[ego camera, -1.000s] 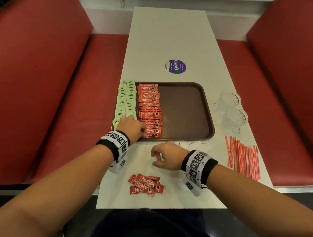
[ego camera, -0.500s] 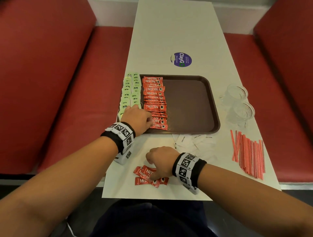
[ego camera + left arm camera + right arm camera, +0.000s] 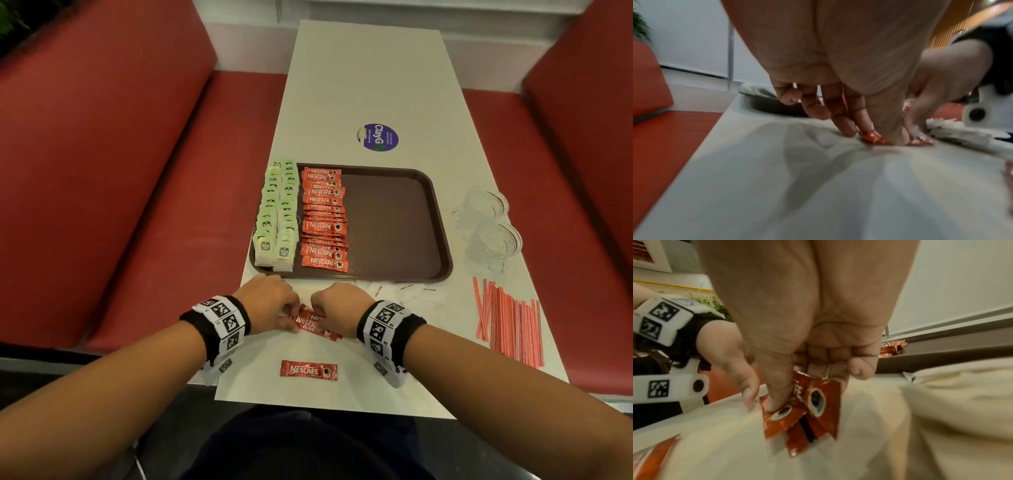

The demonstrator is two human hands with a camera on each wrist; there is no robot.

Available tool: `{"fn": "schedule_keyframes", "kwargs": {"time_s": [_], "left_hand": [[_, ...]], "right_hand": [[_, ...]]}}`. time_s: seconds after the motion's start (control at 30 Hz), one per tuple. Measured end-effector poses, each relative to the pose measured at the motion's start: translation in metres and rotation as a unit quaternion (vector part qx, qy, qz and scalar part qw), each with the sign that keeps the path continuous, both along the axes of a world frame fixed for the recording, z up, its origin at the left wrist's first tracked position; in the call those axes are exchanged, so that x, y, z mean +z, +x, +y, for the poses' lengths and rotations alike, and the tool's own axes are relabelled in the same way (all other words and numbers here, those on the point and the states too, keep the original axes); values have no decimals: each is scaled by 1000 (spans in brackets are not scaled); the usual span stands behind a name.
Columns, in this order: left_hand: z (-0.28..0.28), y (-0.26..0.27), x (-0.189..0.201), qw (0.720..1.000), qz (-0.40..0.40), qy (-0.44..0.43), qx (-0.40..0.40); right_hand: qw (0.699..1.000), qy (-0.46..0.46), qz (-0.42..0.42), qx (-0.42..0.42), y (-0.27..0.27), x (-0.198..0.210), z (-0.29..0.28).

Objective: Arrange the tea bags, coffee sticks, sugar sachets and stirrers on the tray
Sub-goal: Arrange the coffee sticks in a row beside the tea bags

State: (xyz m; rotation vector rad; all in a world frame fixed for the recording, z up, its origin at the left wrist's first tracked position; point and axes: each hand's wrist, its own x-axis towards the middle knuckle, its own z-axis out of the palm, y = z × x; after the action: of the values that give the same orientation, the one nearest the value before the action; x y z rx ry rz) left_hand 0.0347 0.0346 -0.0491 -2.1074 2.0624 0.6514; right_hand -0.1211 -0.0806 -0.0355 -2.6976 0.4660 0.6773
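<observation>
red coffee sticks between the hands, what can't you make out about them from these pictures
- How many red foil coffee sticks are in the bunch: head view, both hands cover the ends; right wrist view, the right hand hides the upper parts.
- Left hand hold: left wrist view is blurred, the fingers hide the contact.
- Print on the white paper sugar sachets: too small, head view.

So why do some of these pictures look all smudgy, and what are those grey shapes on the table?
Head view: mostly sharp, but the wide lens bends the table edges. Left wrist view: the left hand and the coffee sticks are blurred, and the grey shapes are soft shadows on the tabletop. Right wrist view: the right hand fills the frame and the held sticks' edges are smeared.
</observation>
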Motion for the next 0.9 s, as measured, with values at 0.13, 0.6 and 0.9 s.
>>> {"fn": "schedule_keyframes", "kwargs": {"time_s": [0.13,0.6,0.9], "left_hand": [[-4,1,-5,1000,19,-11,22],[-20,-1,0,999,37,-16,5],[-30,5,20,991,79,-88,59]], "right_hand": [[1000,12,-18,-17,-1,3,-7],[989,82,-77,-94,-17,14,-29],[985,61,-130,-97,-14,19,-41]]}}
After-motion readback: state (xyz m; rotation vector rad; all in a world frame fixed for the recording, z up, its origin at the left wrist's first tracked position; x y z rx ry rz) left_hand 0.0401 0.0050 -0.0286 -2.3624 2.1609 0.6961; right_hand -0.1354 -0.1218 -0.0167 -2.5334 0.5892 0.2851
